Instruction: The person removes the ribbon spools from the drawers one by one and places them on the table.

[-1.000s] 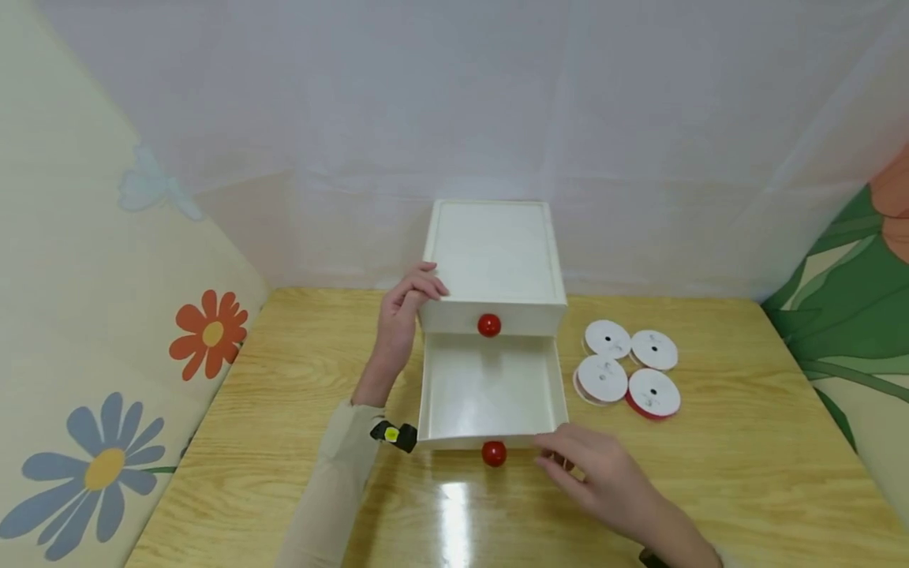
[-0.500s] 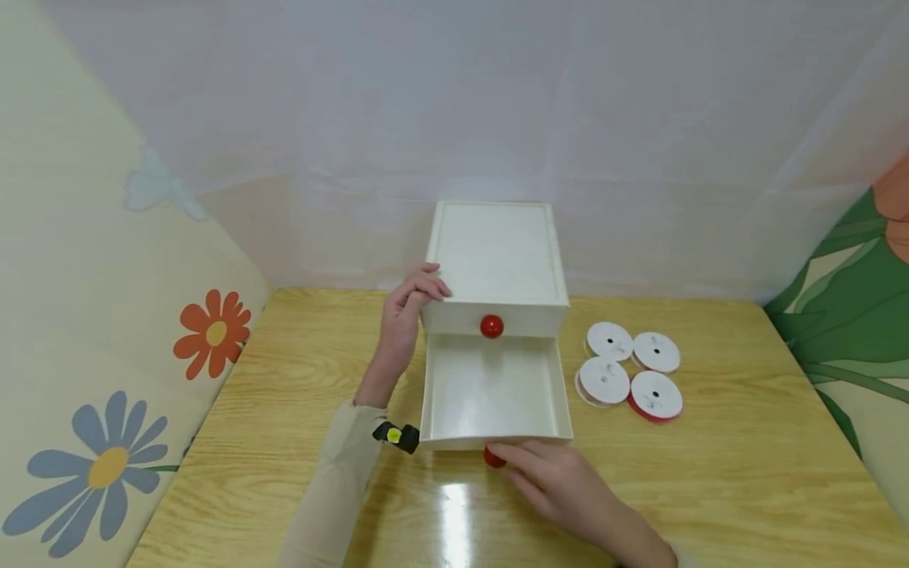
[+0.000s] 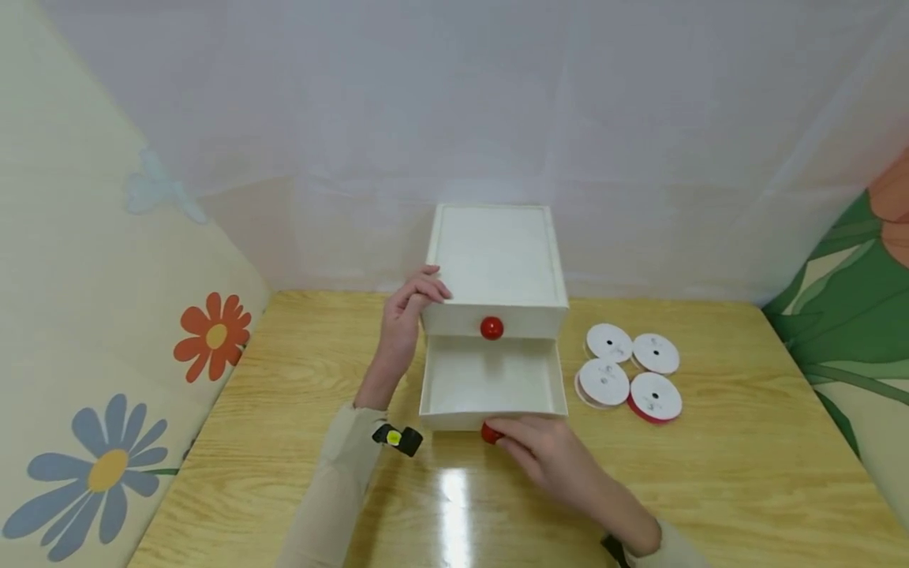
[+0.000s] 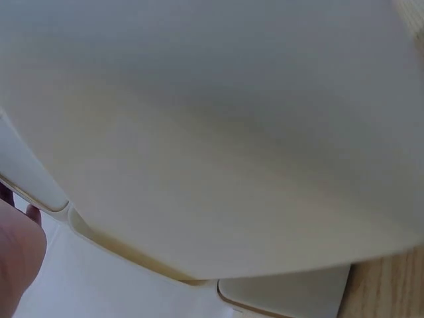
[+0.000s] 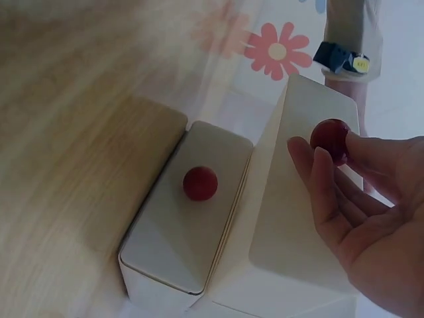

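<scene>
I saw the small cream-white wooden two-drawer chest [image 3: 497, 268] standing at the back of the pale wood-grain bench [image 3: 746, 473], and I took it as my landmark. Its lower drawer [image 3: 490, 383] stood pulled out toward me, its inside bare as far as I could see. My right hand [image 3: 550, 457] was at the front of that drawer, the fingers [image 5: 331, 192] curled round the round red knob [image 3: 490, 432], which the hand half hid in the head view; the right wrist view showed the knob [image 5: 330, 139] pinched against the drawer's front panel. The upper drawer sat closed, its own red knob [image 3: 491, 327] in plain sight. My left hand [image 3: 406, 315] gripped the chest's upper left front corner, fingertips hooked over the top edge and the thumb out of sight behind the side. The left wrist view gave me almost nothing: a blurred cream wall of the chest [image 4: 212, 132] filling the frame and a sliver of the hand [image 4: 16, 258] at the lower left edge. Just to the right of the chest lay four flat white round spools [image 3: 630, 371], close together; the nearest one showed a red rim, and whether the others did too I could not make out.
</scene>
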`<state>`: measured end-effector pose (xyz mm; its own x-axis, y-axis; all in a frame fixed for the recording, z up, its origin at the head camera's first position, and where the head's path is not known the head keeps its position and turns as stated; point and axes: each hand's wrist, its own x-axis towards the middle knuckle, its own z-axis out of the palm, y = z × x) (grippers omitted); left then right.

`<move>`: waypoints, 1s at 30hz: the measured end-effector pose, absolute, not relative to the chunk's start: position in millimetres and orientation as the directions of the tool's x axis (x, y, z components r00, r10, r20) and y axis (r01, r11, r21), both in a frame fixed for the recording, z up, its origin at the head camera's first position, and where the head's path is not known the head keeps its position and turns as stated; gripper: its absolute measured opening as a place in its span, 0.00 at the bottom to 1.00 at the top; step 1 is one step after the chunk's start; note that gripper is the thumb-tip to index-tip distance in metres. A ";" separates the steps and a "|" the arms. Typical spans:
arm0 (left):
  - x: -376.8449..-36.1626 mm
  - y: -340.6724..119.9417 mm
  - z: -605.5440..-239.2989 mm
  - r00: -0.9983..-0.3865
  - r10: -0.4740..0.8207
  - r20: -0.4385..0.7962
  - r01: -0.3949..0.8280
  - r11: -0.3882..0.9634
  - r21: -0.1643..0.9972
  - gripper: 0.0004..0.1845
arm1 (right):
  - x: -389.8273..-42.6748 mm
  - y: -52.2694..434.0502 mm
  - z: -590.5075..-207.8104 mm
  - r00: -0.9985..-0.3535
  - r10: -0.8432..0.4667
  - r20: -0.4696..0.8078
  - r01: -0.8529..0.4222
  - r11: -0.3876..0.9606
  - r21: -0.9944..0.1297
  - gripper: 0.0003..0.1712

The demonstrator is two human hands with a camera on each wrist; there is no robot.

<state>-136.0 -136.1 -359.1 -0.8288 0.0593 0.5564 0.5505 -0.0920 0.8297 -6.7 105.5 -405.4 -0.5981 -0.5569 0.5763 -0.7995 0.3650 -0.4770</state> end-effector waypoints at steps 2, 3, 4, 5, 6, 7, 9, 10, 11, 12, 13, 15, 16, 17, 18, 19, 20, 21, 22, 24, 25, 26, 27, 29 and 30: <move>-136.2 -136.0 -360.2 -0.829 0.061 0.556 0.551 -0.089 0.830 0.12 | -13.6 103.7 -404.8 -0.608 -0.539 0.583 -0.793 0.375 -0.481 0.18; -136.4 -136.0 -360.8 -0.828 0.060 0.557 0.551 -0.090 0.829 0.12 | -17.2 102.8 -404.8 -0.614 -0.532 0.584 -0.789 0.379 -0.484 0.18; -136.4 -135.8 -361.0 -0.827 0.058 0.559 0.553 -0.090 0.828 0.12 | -20.8 102.0 -404.8 -0.619 -0.526 0.583 -0.784 0.383 -0.488 0.18; -136.5 -135.8 -361.4 -0.827 0.054 0.559 0.553 -0.092 0.828 0.12 | -24.4 101.2 -404.8 -0.625 -0.522 0.581 -0.780 0.389 -0.490 0.18; -136.4 -135.6 -361.6 -0.830 0.052 0.556 0.550 -0.092 0.830 0.12 | -28.0 100.6 -404.7 -0.630 -0.519 0.578 -0.776 0.395 -0.492 0.17; -136.2 -135.6 -361.8 -0.830 0.050 0.555 0.550 -0.092 0.830 0.12 | -31.4 99.9 -404.7 -0.635 -0.516 0.574 -0.772 0.399 -0.494 0.17; -136.0 -135.2 -361.8 -0.830 0.050 0.556 0.550 -0.094 0.830 0.12 | -37.7 98.9 -404.5 -0.650 -0.508 0.565 -0.760 0.409 -0.506 0.16; -135.9 -135.1 -361.8 -0.829 0.049 0.557 0.551 -0.095 0.829 0.12 | -40.7 98.4 -404.1 -0.657 -0.504 0.561 -0.753 0.416 -0.510 0.16; -135.8 -135.0 -361.9 -0.829 0.050 0.557 0.551 -0.095 0.829 0.12 | -43.6 98.1 -403.8 -0.665 -0.498 0.556 -0.746 0.421 -0.515 0.16; -135.7 -134.8 -361.9 -0.829 0.051 0.558 0.552 -0.095 0.829 0.12 | -46.3 97.7 -403.4 -0.672 -0.495 0.551 -0.740 0.423 -0.522 0.16; -135.7 -134.8 -362.0 -0.827 0.052 0.561 0.555 -0.095 0.827 0.12 | -49.0 97.3 -403.1 -0.678 -0.492 0.546 -0.734 0.429 -0.526 0.16; -135.5 -134.6 -362.5 -0.826 0.051 0.561 0.555 -0.099 0.826 0.12 | -54.0 96.3 -402.0 -0.686 -0.489 0.540 -0.728 0.434 -0.531 0.15; -135.6 -134.7 -363.0 -0.826 0.051 0.562 0.556 -0.099 0.826 0.12 | -56.7 95.7 -402.2 -0.687 -0.488 0.538 -0.726 0.441 -0.527 0.15; -135.7 -134.6 -363.2 -0.825 0.050 0.563 0.556 -0.101 0.825 0.12 | -59.3 94.9 -401.8 -0.689 -0.488 0.536 -0.725 0.446 -0.525 0.15; -135.8 -134.5 -363.5 -0.823 0.049 0.566 0.559 -0.105 0.823 0.12 | -62.0 94.2 -401.4 -0.692 -0.489 0.532 -0.722 0.449 -0.527 0.15; -136.1 -134.3 -363.8 -0.821 0.047 0.569 0.562 -0.110 0.820 0.12 | -64.7 93.5 -401.2 -0.694 -0.488 0.530 -0.720 0.452 -0.526 0.15; -136.1 -133.8 -363.9 -0.820 0.044 0.571 0.563 -0.115 0.818 0.12 | -67.6 93.1 -401.1 -0.699 -0.486 0.525 -0.715 0.456 -0.529 0.15; -136.2 -133.4 -364.1 -0.817 0.043 0.575 0.567 -0.120 0.815 0.12 | -70.5 92.6 -401.5 -0.703 -0.484 0.521 -0.711 0.464 -0.528 0.15; -136.4 -133.0 -364.2 -0.815 0.042 0.578 0.570 -0.123 0.812 0.12 | -73.3 92.3 -401.5 -0.706 -0.483 0.519 -0.708 0.467 -0.529 0.14; -136.5 -132.2 -364.4 -0.811 0.039 0.583 0.575 -0.129 0.808 0.12 | -78.3 91.8 -401.0 -0.711 -0.480 0.515 -0.703 0.467 -0.536 0.14; -136.5 -131.9 -364.6 -0.811 0.039 0.583 0.575 -0.130 0.808 0.12 | -80.8 91.6 -401.0 -0.712 -0.477 0.514 -0.702 0.471 -0.535 0.14; -136.4 -131.7 -364.5 -0.810 0.039 0.585 0.576 -0.130 0.807 0.12 | -83.0 91.3 -400.9 -0.717 -0.475 0.510 -0.697 0.477 -0.536 0.14; -136.6 -131.9 -364.5 -0.808 0.040 0.587 0.578 -0.131 0.805 0.12 | -85.0 90.8 -400.6 -0.718 -0.473 0.511 -0.696 0.479 -0.536 0.14; -136.6 -131.9 -363.6 -0.806 0.039 0.590 0.581 -0.132 0.803 0.12 | -88.7 90.1 -399.2 -0.731 -0.465 0.500 -0.683 0.486 -0.545 0.13; -136.5 -131.7 -362.8 -0.805 0.038 0.592 0.583 -0.134 0.802 0.12 | -90.2 89.7 -398.4 -0.738 -0.462 0.493 -0.675 0.489 -0.553 0.13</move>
<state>-136.5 -131.7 -362.8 -0.8052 0.0382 0.5918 0.5828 -0.1337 0.8016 -90.2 89.7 -398.4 -0.7379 -0.4615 0.4925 -0.6748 0.4887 -0.5530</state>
